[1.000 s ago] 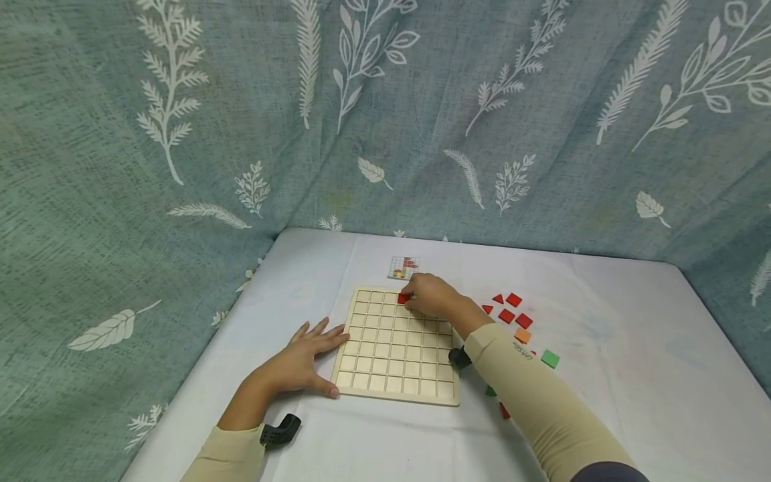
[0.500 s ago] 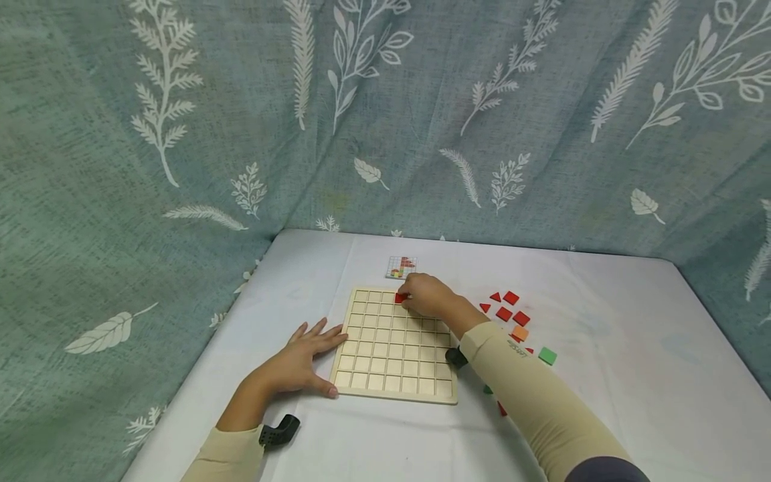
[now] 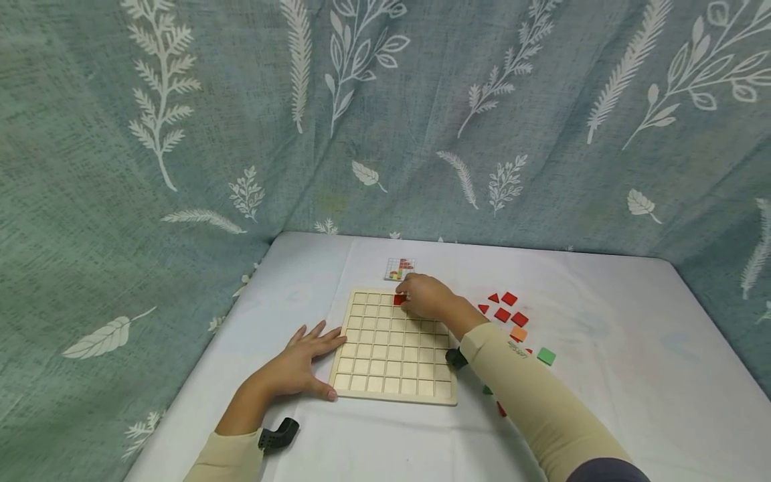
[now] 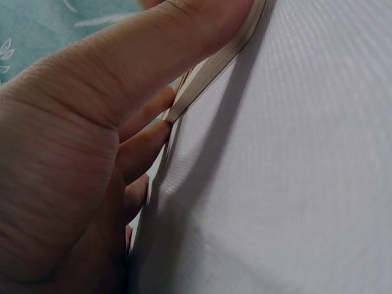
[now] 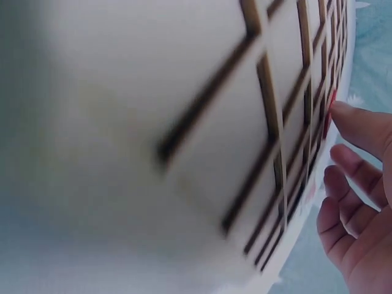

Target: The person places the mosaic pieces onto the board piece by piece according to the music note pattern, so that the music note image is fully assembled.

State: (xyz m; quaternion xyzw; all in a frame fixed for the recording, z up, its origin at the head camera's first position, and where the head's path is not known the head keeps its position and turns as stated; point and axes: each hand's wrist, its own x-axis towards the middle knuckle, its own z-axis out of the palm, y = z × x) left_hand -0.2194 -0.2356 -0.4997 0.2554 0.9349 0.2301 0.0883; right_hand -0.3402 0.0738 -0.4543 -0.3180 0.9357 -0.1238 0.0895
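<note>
On white cloth (image 3: pixel 620 335) before leafy drapery (image 3: pixel 415 194), the left hand (image 3: pixel 299 361) lies outspread, right hand (image 3: pixel 426 296) pinching a red tile (image 3: pixel 398 300).

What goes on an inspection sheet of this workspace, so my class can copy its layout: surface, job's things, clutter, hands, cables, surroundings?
Surface: table under a white, lightly creased cloth.
Job's things: square pale wooden grid board; flat red tile at its far row, seating unclear; small white card with a coloured grid picture beyond the board.
Clutter: loose red tiles, an orange tile and green tiles right of the board, some partly hidden.
Hands: left hand spread, touching the board's left edge; right hand pinching the flat red tile.
Cables: nothing seen.
Surroundings: grey-green fabric curtain with white leaf print.
</note>
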